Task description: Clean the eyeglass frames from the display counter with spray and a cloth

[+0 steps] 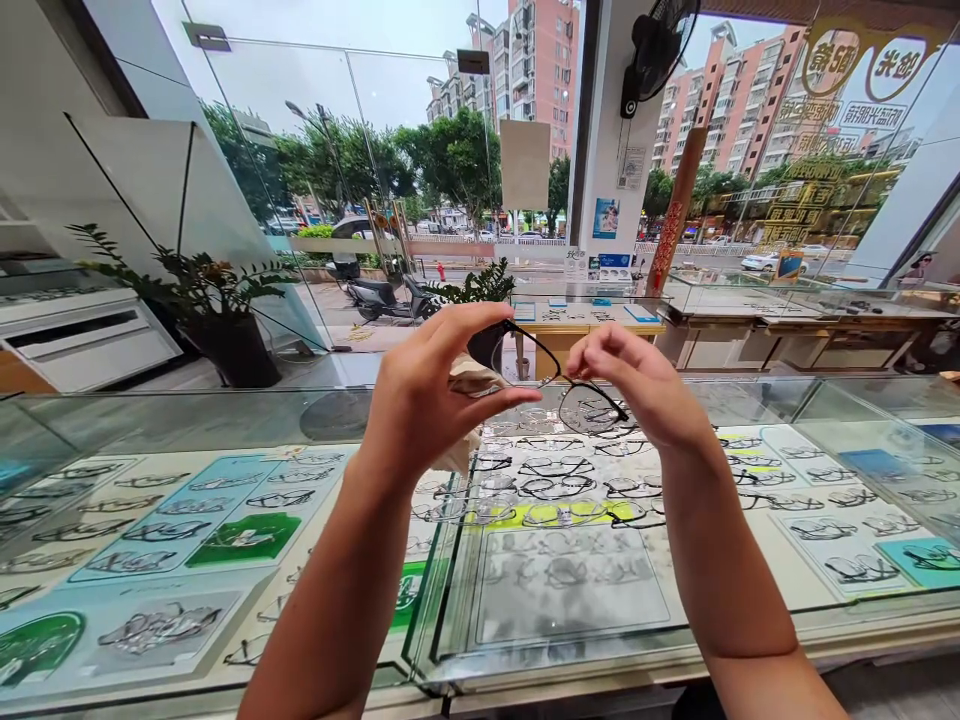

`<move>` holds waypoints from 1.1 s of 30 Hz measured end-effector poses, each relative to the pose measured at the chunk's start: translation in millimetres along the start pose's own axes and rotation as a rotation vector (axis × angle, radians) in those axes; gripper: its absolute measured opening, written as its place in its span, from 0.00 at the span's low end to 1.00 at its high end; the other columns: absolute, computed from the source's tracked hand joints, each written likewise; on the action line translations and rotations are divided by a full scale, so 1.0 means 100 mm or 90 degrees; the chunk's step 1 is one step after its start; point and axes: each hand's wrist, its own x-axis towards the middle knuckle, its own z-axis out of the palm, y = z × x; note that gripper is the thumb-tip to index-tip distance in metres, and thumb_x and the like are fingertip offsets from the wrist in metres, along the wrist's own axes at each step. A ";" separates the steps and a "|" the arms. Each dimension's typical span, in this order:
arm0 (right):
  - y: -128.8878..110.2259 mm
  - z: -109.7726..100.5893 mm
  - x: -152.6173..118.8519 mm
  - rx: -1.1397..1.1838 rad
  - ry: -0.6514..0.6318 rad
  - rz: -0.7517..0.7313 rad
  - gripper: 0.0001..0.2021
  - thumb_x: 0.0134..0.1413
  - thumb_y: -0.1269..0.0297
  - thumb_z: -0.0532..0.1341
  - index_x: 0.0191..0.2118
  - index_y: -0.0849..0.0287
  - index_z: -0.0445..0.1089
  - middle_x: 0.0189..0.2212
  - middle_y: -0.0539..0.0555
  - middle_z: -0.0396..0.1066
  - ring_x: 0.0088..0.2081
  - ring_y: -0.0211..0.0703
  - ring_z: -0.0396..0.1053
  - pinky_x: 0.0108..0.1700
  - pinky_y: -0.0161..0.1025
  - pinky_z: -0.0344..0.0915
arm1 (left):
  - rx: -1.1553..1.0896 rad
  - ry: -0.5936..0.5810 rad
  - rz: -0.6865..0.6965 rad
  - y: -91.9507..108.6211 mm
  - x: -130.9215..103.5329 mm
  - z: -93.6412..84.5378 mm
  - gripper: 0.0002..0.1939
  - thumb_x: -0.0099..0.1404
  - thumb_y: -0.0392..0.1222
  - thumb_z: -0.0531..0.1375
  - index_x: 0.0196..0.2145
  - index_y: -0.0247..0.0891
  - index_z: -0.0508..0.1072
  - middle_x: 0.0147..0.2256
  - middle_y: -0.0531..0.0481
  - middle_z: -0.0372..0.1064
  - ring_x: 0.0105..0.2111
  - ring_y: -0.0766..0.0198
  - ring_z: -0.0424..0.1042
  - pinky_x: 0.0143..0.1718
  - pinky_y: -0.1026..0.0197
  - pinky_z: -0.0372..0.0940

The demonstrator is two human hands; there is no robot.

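A pair of thin black-rimmed eyeglasses (589, 408) is held up in front of me, tilted, above the glass display counter. My left hand (420, 390) curves around one lens, forefinger at the upper rim and thumb near the lower rim. A beige cloth (456, 455) is bunched in that same hand, partly hidden by the fingers. At the bridge, the fingertips of my right hand (649, 385) are pinched together on the frame. The second lens hangs below the right hand.
Under my arms is the glass counter (570, 635), with several rows of eyeglasses (555, 480) inside. A potted plant (232, 345) stands behind it at the left. Farther back are another display counter (750, 325), large windows and a wall fan (660, 50).
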 end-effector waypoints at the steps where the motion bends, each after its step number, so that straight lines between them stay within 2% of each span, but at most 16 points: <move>1: 0.03 -0.03 0.01 -0.019 0.057 -0.038 0.14 0.70 0.50 0.64 0.38 0.54 0.71 0.38 0.51 0.73 0.42 0.41 0.71 0.49 0.40 0.68 | 0.001 0.012 -0.008 -0.03 0.00 0.00 0.38 0.57 0.59 0.77 0.60 0.43 0.75 0.55 0.42 0.78 0.50 0.51 0.79 0.52 0.53 0.74; 4: 0.10 -0.12 0.06 -0.065 0.170 -0.127 0.22 0.71 0.43 0.61 0.31 0.53 0.64 0.29 0.48 0.63 0.32 0.39 0.64 0.39 0.40 0.65 | -0.002 0.049 -0.022 -0.11 -0.01 0.01 0.37 0.56 0.58 0.78 0.59 0.45 0.76 0.54 0.42 0.79 0.44 0.53 0.78 0.45 0.54 0.73; 7: 0.11 -0.17 0.08 -0.088 0.221 -0.135 0.31 0.70 0.36 0.57 0.23 0.52 0.52 0.21 0.45 0.47 0.23 0.38 0.47 0.27 0.40 0.53 | -0.021 0.086 -0.053 -0.17 -0.03 0.02 0.36 0.54 0.56 0.79 0.58 0.47 0.77 0.53 0.44 0.78 0.35 0.59 0.74 0.38 0.55 0.71; 9: 0.09 -0.17 0.07 -0.089 0.249 -0.152 0.34 0.70 0.33 0.53 0.22 0.52 0.47 0.20 0.44 0.41 0.22 0.38 0.42 0.25 0.41 0.48 | -0.042 0.106 -0.092 -0.20 -0.04 0.04 0.38 0.51 0.55 0.81 0.58 0.48 0.77 0.54 0.46 0.78 0.33 0.62 0.72 0.35 0.57 0.68; 10: 0.07 -0.17 0.07 -0.092 0.257 -0.168 0.34 0.70 0.33 0.53 0.22 0.52 0.47 0.20 0.44 0.42 0.22 0.38 0.42 0.25 0.41 0.47 | -0.055 0.114 -0.109 -0.21 -0.05 0.04 0.39 0.50 0.56 0.81 0.57 0.49 0.77 0.54 0.46 0.77 0.32 0.63 0.72 0.33 0.58 0.67; 12: 0.04 -0.16 0.05 -0.096 0.243 -0.177 0.30 0.70 0.36 0.56 0.25 0.52 0.55 0.21 0.45 0.46 0.22 0.37 0.44 0.25 0.40 0.46 | -0.092 0.126 -0.138 -0.26 -0.05 0.06 0.39 0.50 0.57 0.81 0.57 0.49 0.76 0.55 0.47 0.76 0.35 0.62 0.73 0.33 0.60 0.67; 14: 0.03 -0.15 0.03 -0.095 0.197 -0.146 0.21 0.70 0.41 0.61 0.34 0.51 0.64 0.24 0.44 0.50 0.22 0.36 0.46 0.24 0.39 0.46 | -0.132 0.147 -0.149 -0.31 -0.04 0.08 0.37 0.52 0.58 0.79 0.56 0.48 0.76 0.54 0.47 0.76 0.42 0.59 0.75 0.35 0.61 0.68; 16: 0.04 -0.14 0.03 -0.093 0.180 -0.127 0.17 0.69 0.42 0.62 0.40 0.50 0.65 0.24 0.43 0.52 0.22 0.36 0.46 0.24 0.38 0.46 | -0.162 0.165 -0.162 -0.35 -0.02 0.11 0.34 0.54 0.60 0.78 0.54 0.46 0.76 0.53 0.45 0.76 0.50 0.55 0.75 0.38 0.61 0.70; 18: 0.07 -0.12 0.03 -0.112 0.218 -0.139 0.20 0.70 0.40 0.61 0.37 0.51 0.64 0.23 0.43 0.51 0.22 0.36 0.47 0.24 0.39 0.47 | -0.180 0.177 -0.177 -0.37 -0.01 0.13 0.33 0.55 0.61 0.77 0.53 0.46 0.77 0.52 0.44 0.76 0.52 0.54 0.74 0.39 0.61 0.71; 21: 0.09 -0.08 0.02 -0.140 0.280 -0.167 0.27 0.72 0.38 0.56 0.27 0.52 0.58 0.21 0.44 0.48 0.22 0.37 0.47 0.26 0.41 0.47 | -0.194 0.193 -0.198 -0.30 0.01 0.14 0.32 0.55 0.60 0.78 0.52 0.46 0.77 0.50 0.45 0.76 0.50 0.55 0.74 0.36 0.63 0.71; 24: 0.05 -0.02 -0.01 -0.159 0.291 -0.230 0.31 0.73 0.38 0.54 0.22 0.53 0.53 0.20 0.46 0.46 0.22 0.38 0.48 0.27 0.43 0.47 | -0.165 0.206 -0.211 -0.15 0.01 0.10 0.31 0.56 0.57 0.78 0.52 0.48 0.76 0.49 0.47 0.76 0.50 0.56 0.75 0.35 0.62 0.72; 26: 0.00 0.02 -0.04 -0.196 0.301 -0.271 0.31 0.75 0.41 0.53 0.22 0.53 0.55 0.21 0.47 0.50 0.24 0.39 0.51 0.29 0.43 0.49 | -0.116 0.214 -0.217 -0.06 -0.01 0.07 0.30 0.56 0.57 0.78 0.52 0.49 0.76 0.49 0.47 0.76 0.50 0.53 0.75 0.35 0.59 0.72; 28: -0.05 0.05 -0.07 -0.242 0.316 -0.277 0.25 0.75 0.44 0.55 0.27 0.53 0.63 0.24 0.48 0.58 0.27 0.39 0.57 0.31 0.42 0.54 | -0.075 0.220 -0.227 0.02 -0.03 0.04 0.30 0.56 0.56 0.79 0.52 0.49 0.77 0.48 0.46 0.76 0.50 0.51 0.76 0.34 0.57 0.72; 31: -0.10 0.09 -0.11 -0.318 0.315 -0.262 0.14 0.72 0.47 0.60 0.46 0.52 0.72 0.37 0.52 0.70 0.37 0.43 0.68 0.39 0.43 0.64 | -0.044 0.230 -0.246 0.08 -0.05 0.02 0.31 0.54 0.53 0.80 0.53 0.49 0.77 0.47 0.46 0.76 0.48 0.51 0.76 0.33 0.56 0.70; 33: -0.12 0.12 -0.12 -0.389 0.300 -0.267 0.19 0.68 0.46 0.63 0.56 0.50 0.71 0.47 0.56 0.73 0.47 0.49 0.72 0.45 0.47 0.68 | -0.029 0.241 -0.250 0.10 -0.05 0.02 0.31 0.54 0.52 0.80 0.52 0.48 0.77 0.45 0.47 0.76 0.47 0.52 0.76 0.34 0.56 0.71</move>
